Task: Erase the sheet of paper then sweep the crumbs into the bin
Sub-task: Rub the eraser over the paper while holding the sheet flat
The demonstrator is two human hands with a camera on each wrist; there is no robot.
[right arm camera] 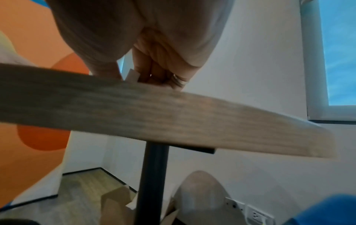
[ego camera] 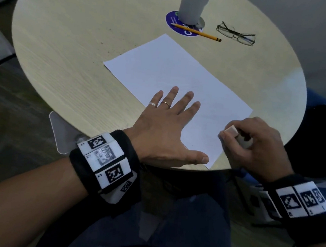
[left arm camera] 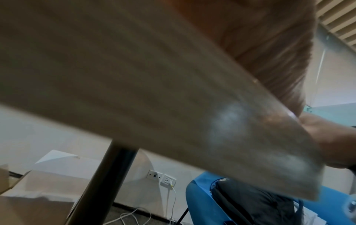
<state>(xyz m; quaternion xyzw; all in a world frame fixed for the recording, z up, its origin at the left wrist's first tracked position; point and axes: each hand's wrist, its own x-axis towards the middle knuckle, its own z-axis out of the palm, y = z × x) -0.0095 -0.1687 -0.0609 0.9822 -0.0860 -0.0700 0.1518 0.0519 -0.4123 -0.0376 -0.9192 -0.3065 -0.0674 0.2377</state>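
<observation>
A white sheet of paper [ego camera: 175, 72] lies slantwise on the round wooden table [ego camera: 67, 34]. My left hand [ego camera: 170, 124] lies flat on the sheet's near part, fingers spread and straight. My right hand [ego camera: 250, 141] pinches a white eraser [ego camera: 231, 130] and presses its end on the sheet's near right edge. In the right wrist view the eraser [right arm camera: 132, 75] shows between curled fingers above the table edge [right arm camera: 173, 115]. Dark crumbs [ego camera: 113, 50] are scattered on the table left of the sheet. The left wrist view shows only the palm [left arm camera: 279, 45] above the table edge [left arm camera: 134, 91].
A yellow pencil [ego camera: 196, 32] lies across a blue round sticker [ego camera: 175, 25] beside a grey post at the far side. Folded glasses [ego camera: 236, 34] lie right of it. A clear plastic piece [ego camera: 61, 131] juts from under the table's near left edge. No bin shows.
</observation>
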